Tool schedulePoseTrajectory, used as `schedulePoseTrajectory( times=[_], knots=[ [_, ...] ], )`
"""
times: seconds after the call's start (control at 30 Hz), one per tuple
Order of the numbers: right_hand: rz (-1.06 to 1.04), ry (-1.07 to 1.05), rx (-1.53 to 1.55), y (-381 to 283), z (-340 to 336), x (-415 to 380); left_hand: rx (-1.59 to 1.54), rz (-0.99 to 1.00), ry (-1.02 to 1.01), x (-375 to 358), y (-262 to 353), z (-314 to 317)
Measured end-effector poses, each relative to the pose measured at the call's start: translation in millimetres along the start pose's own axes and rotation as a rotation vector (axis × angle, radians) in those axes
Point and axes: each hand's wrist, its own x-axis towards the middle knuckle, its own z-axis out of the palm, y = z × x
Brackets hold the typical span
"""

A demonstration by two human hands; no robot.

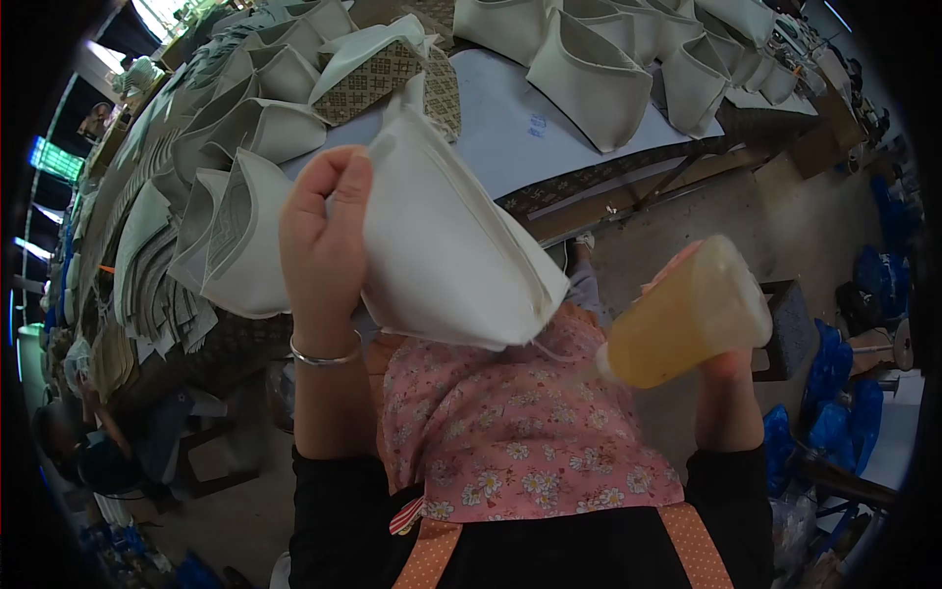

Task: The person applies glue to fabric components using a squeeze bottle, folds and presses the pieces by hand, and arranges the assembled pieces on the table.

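Observation:
My left hand (329, 216) is closed on the upper left edge of a white stitched leather-like piece (442, 236), thumb on top. The piece is shaped like an open pouch, with a seam along its right side, and hangs tilted in front of my chest. In my right hand (726, 365) is a squeeze bottle (677, 319) of yellowish liquid, my fingers wrapped round it. The bottle lies tilted, its narrow nozzle pointing down and left, close to the lower right corner of the white piece but apart from it.
On the table (491, 108) stand several similar white pieces (599, 83). A brown patterned piece (378, 83) lies among them. Stacked flat pieces (157, 265) line the left side. A dark box (785, 329) and blue bags (834, 402) are at right. Another person (108, 452) sits at lower left.

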Motion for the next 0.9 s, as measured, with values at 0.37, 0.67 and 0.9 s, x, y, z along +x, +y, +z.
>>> schedulePoseTrajectory(
  times=[0.37,0.67,0.9],
  knots=[
    [0.017,0.393,0.853,6,-25,9,-0.98,-0.783,0.351,-22,-92,-30],
    [0.157,0.385,0.954,27,2,14,-0.812,-0.643,-0.21,-46,-119,39],
    [0.122,0.402,0.614,40,-3,19,-1.169,-0.72,-0.553,-52,-82,22]
  ],
)
